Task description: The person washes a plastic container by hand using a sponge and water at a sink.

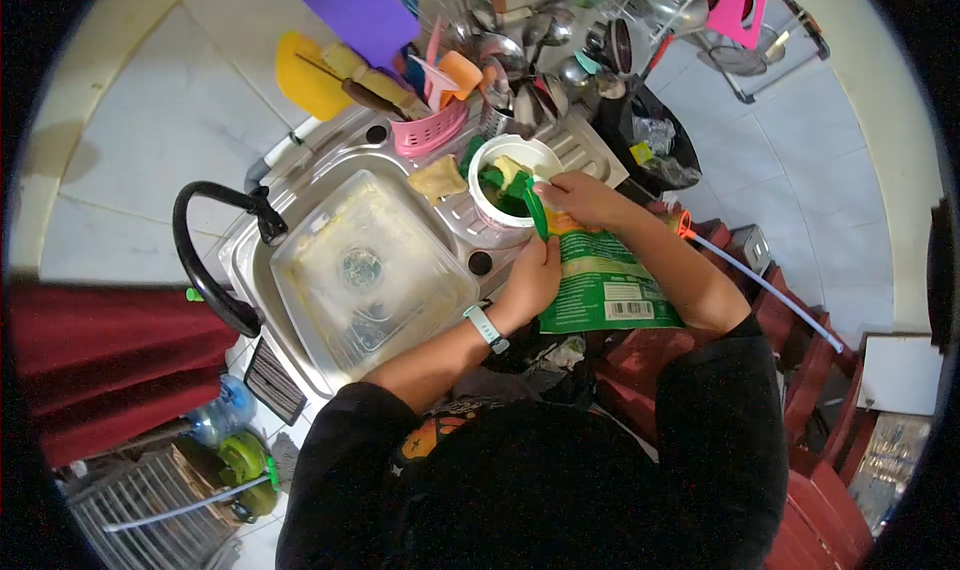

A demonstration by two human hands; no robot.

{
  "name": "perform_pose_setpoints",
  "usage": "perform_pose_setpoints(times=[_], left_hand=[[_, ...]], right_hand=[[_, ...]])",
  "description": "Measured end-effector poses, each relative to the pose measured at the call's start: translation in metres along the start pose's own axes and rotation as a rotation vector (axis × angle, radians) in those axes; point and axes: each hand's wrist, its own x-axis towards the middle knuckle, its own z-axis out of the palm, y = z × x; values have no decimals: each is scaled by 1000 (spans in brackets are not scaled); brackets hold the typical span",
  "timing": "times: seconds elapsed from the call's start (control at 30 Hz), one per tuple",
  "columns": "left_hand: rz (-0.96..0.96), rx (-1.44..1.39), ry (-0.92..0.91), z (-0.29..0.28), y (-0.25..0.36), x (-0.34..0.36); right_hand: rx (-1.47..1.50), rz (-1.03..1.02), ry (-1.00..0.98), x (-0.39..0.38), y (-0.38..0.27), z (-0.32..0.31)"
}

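Both hands hold a green refill pouch (pixel 602 282) with a barcode panel, its top end at the rim of a white tub (pixel 487 206). My right hand (pixel 590 200) is closed on the pouch's upper corner, by a white tip that may be a spout. My left hand (pixel 535 275) grips the pouch's left edge lower down, its fingers partly hidden. Inside the tub lie a green scouring pad (pixel 512 198) and a pale yellow piece of sponge (pixel 509 169). Beside the tub, on the sink's drainboard, rests a yellowish sponge (pixel 438 179).
In the steel sink to my left sits a large clear plastic container (pixel 335 270), under a black faucet (pixel 190 220). Behind stand a pink utensil basket (pixel 430 133) and many spoons. A black bag (pixel 660 165) with rubbish stands right of the drainboard.
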Motion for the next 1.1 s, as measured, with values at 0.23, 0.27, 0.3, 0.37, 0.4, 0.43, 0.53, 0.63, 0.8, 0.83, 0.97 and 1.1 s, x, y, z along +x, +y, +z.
perform_pose_setpoints(times=[0.23,0.27,0.3,0.37,0.4,0.43,0.53,0.63,0.8,0.83,0.97,1.1], left_hand=[[-14,350,-340,-10,9,-12],[-26,289,-374,-8,11,-16],[162,326,-304,-7,1,-20],[233,253,-247,-9,-20,-31],[114,162,-269,-12,-23,-36],[36,106,-297,-15,-25,-40],[-138,9,-406,-18,-20,-44],[-281,7,-420,-24,-20,-43],[-333,65,-417,-26,-13,-44],[-334,68,-417,-27,-16,-44],[-325,38,-384,-32,-19,-49],[-360,18,-329,-44,-19,-55]], right_hand=[[845,-43,-64,-98,58,21],[883,-8,1,-113,69,37],[938,-19,168,-126,82,56],[993,23,519,-145,122,103],[991,84,705,-152,146,127],[737,410,814,-164,171,146],[780,772,1342,-188,273,227],[737,1102,1603,-209,287,222],[963,1315,1947,-216,363,228],[909,1360,2158,-213,372,226],[1206,1316,2343,-202,373,214],[1531,1287,2217,-185,353,207]])
